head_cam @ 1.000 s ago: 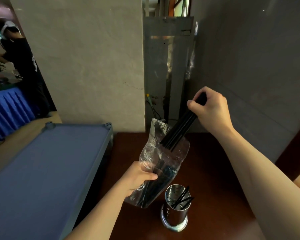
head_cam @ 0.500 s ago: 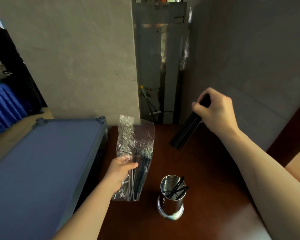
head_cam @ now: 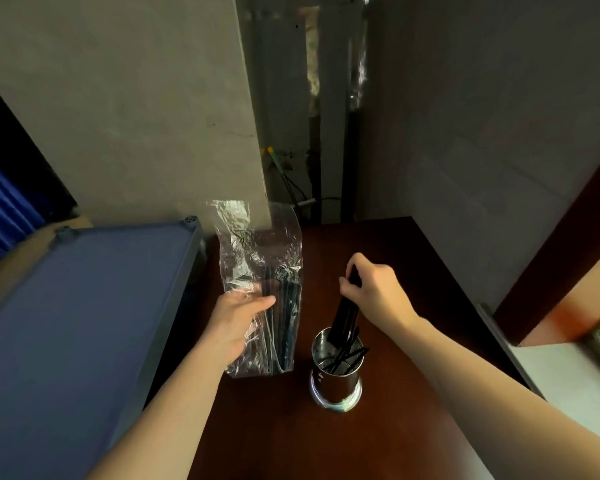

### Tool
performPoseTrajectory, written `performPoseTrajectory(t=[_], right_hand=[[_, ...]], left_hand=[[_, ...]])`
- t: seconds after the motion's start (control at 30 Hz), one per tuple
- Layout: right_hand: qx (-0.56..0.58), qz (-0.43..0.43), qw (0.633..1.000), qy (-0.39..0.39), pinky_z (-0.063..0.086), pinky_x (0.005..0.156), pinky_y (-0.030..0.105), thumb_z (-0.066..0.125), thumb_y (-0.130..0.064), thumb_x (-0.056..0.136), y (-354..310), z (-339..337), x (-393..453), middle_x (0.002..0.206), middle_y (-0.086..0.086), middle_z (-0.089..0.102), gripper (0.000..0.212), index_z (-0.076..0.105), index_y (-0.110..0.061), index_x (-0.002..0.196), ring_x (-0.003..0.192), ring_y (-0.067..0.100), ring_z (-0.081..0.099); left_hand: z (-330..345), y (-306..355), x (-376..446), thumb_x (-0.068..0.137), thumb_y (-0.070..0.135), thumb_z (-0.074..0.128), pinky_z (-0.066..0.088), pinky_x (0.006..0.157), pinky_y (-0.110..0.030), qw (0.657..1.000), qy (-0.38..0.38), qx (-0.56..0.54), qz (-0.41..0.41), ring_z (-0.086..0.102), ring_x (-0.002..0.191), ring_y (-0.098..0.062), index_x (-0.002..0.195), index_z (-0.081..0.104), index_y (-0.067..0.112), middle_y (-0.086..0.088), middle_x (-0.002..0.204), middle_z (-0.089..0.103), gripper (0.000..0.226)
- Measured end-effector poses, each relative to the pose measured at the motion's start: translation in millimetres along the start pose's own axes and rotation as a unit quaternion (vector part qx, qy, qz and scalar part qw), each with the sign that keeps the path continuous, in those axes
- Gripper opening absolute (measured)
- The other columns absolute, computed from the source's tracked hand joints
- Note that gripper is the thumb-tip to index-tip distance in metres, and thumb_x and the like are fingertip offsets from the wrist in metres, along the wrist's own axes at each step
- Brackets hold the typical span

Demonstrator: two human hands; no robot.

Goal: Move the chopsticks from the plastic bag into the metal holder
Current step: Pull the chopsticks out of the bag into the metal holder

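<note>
1. Holder (head_cam: 336,372) first: the perforated metal holder stands upright on the dark tabletop (head_cam: 413,393), nearest you, with a few black chopsticks already leaning inside.
2. Your right hand (head_cam: 374,289) curls round the top of a bundle of chopsticks (head_cam: 343,318), whose lower ends sit just inside the holder's rim; gripping high lets the bundle drop straight in.
3. Your left hand (head_cam: 238,317) grips the clear plastic bag (head_cam: 257,258) at its middle, keeping it upright just beside the holder so the mouth stays reachable.
4. More chopsticks (head_cam: 284,306) remain in the bag, so the task looks partway done.
5. Farther left lies a blue bed (head_cam: 66,323), with the grey wall (head_cam: 136,116) behind.
</note>
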State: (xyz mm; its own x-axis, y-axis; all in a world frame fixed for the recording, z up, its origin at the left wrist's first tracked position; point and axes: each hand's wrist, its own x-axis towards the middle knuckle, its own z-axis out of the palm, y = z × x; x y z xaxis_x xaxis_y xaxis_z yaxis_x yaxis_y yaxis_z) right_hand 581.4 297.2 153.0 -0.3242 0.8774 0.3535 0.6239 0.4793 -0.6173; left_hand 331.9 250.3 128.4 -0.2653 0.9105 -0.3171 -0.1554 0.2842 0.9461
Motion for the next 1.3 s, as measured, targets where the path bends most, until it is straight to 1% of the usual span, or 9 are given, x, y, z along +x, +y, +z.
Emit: performPoseTrajectory(t=[0.1,0.3,0.5,0.6,0.73,0.83,0.97,1.13,1.3], right_hand=[[-0.005,0.0,1.0,-0.021,0.047,0.049,0.039,0.064,-0.015,0.095,8,14,-8,0.067,0.009,0.06,0.016,0.051,-0.007,0.091,0.055,0.025,0.06],[-0.035,-0.02,0.998,-0.046,0.042,0.051,0.03,0.064,-0.018,0.096,17,38,-17,0.066,0.003,0.056,0.018,0.05,-0.008,0.09,0.055,0.02,0.055],[-0.074,-0.026,0.99,-0.12,0.051,0.06,0.039,0.059,-0.027,0.099,24,60,-21,0.072,-0.001,0.053,0.02,0.049,-0.01,0.096,0.064,0.023,0.056],[-0.108,-0.018,0.979,-0.17,0.051,0.063,0.037,0.058,-0.032,0.1,26,66,-22,0.077,0.003,0.059,0.022,0.05,-0.011,0.101,0.071,0.025,0.06],[-0.143,-0.01,0.962,-0.231,0.049,0.061,0.034,0.056,-0.038,0.1,28,70,-23,0.084,0.007,0.063,0.027,0.055,-0.011,0.104,0.076,0.027,0.063],[-0.164,0.007,0.95,-0.267,0.056,0.068,0.038,0.054,-0.036,0.1,31,72,-24,0.092,0.009,0.064,0.024,0.057,-0.012,0.102,0.082,0.029,0.064],[-0.182,0.022,0.935,-0.303,0.058,0.076,0.04,0.053,-0.037,0.1,34,71,-26,0.099,0.008,0.064,0.024,0.059,-0.014,0.105,0.089,0.028,0.064],[-0.189,0.054,0.932,-0.306,0.058,0.085,0.041,0.055,-0.043,0.099,36,64,-28,0.117,0.008,0.064,0.038,0.054,-0.02,0.129,0.107,0.029,0.065],[-0.194,0.059,0.945,-0.256,0.051,0.093,0.041,0.053,-0.057,0.093,27,47,-23,0.133,0.005,0.057,0.062,0.042,-0.025,0.145,0.126,0.025,0.045]], left_hand=[[4,1,-4,0.083,0.002,0.076,0.035,0.105,-0.041,1.0,-0.008,-0.001,0.001,0.066,0.096,-0.009,0.091,0.069,0.01,0.006,0.079,0.08,0.014],[4,-2,-10,0.082,-0.001,0.076,0.038,0.102,-0.041,1.0,-0.003,-0.006,-0.005,0.067,0.093,-0.01,0.086,0.069,0.013,0.011,0.072,0.078,0.016],[2,-4,-12,0.082,0.001,0.077,0.04,0.097,-0.041,1.0,0.004,-0.006,-0.01,0.069,0.087,-0.006,0.088,0.07,0.014,0.01,0.074,0.079,0.016],[1,-4,-14,0.081,0.005,0.079,0.041,0.097,-0.039,1.0,0.01,-0.003,-0.01,0.068,0.096,-0.01,0.092,0.07,0.012,0.006,0.082,0.08,0.016],[1,1,-15,0.081,0.006,0.079,0.044,0.077,-0.029,1.0,0.008,-0.009,-0.004,0.065,0.091,-0.007,0.089,0.068,0.017,0.014,0.075,0.078,0.017],[1,6,-15,0.081,0.006,0.08,0.042,0.089,-0.035,1.0,0.008,-0.021,0.002,0.064,0.092,-0.008,0.088,0.068,0.016,0.01,0.077,0.079,0.017],[2,11,-16,0.08,0.008,0.08,0.038,0.097,-0.04,0.999,-0.001,-0.054,-0.003,0.061,0.096,-0.009,0.099,0.065,0.02,0.0,0.1,0.075,0.027],[6,11,-16,0.078,0.007,0.082,0.044,0.078,-0.035,0.997,-0.008,-0.082,-0.008,0.062,0.097,-0.012,0.096,0.069,0.023,0.008,0.085,0.079,0.027],[6,10,-16,0.078,0.009,0.082,0.047,0.085,-0.035,0.995,-0.02,-0.095,-0.014,0.056,0.097,-0.013,0.101,0.064,0.027,0.001,0.104,0.069,0.034]])
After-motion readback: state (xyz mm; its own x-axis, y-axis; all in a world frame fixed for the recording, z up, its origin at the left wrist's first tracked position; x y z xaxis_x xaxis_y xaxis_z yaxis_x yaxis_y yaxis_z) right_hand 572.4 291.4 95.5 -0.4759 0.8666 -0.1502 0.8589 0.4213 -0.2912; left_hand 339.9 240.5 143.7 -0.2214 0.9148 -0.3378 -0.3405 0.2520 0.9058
